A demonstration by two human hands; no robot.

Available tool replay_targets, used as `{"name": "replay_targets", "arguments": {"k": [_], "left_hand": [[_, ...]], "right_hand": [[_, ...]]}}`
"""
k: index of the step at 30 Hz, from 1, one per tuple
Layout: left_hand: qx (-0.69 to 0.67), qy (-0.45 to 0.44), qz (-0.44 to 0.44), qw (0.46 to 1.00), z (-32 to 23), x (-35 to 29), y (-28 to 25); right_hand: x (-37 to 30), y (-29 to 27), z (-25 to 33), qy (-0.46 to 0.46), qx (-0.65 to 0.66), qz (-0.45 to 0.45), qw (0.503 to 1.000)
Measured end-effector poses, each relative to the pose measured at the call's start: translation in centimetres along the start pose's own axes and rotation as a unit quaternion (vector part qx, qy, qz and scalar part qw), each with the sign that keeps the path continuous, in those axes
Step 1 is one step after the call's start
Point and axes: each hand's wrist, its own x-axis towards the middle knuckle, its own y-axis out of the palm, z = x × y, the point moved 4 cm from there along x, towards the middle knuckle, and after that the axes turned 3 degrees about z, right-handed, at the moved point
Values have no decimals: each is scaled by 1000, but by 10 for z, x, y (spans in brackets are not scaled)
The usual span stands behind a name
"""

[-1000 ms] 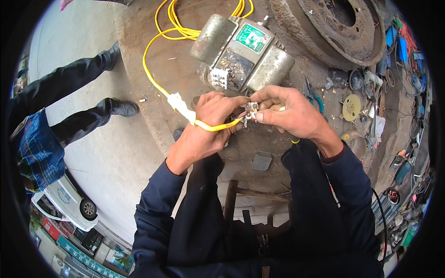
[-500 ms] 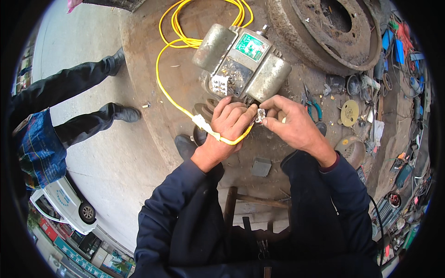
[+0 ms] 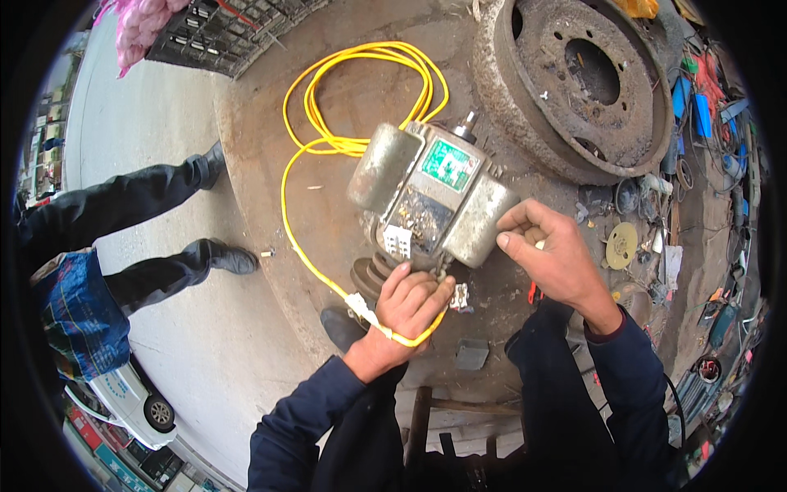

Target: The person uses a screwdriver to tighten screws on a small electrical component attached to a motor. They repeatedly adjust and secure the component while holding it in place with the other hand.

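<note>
A grey electric motor (image 3: 420,197) with two rounded side covers lies ahead of me, its shaft pointing away. A white terminal block (image 3: 398,240) sits at its near left edge, beside a brown pulley (image 3: 369,277). My left hand (image 3: 402,310) is closed on the end of a yellow cable (image 3: 305,256), which runs over the back of my wrist. A small whitish connector piece (image 3: 461,297) shows beside those fingertips. My right hand (image 3: 553,254) hovers right of the motor, fingers curled and thumb bent in; something small and pale shows between them, too small to name.
A rusty wheel rim (image 3: 525,123) stands at the far right, with heaped scrap and tools beyond it. The cable's coil (image 3: 361,90) lies behind the motor. A grey plastic piece (image 3: 472,354) rests near my feet. At left, a person's legs (image 3: 172,266) stretch inward.
My right hand has left the connector piece by my left fingers and moved right and nearer to me. The view has tilted, so the motor appears lower.
</note>
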Motion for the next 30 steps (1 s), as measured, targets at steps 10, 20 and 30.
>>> {"name": "replay_targets", "arguments": {"k": [10, 20, 30], "left_hand": [[-2, -33, -12, 999, 3, 2, 6], [-19, -13, 11, 1000, 8, 12, 0], [-51, -10, 35, 998, 13, 7, 4]], "right_hand": [[26, -45, 2, 41, 235, -53, 970], [37, -103, -35, 54, 286, -144, 946], [27, -112, -53, 93, 255, -149, 951]]}}
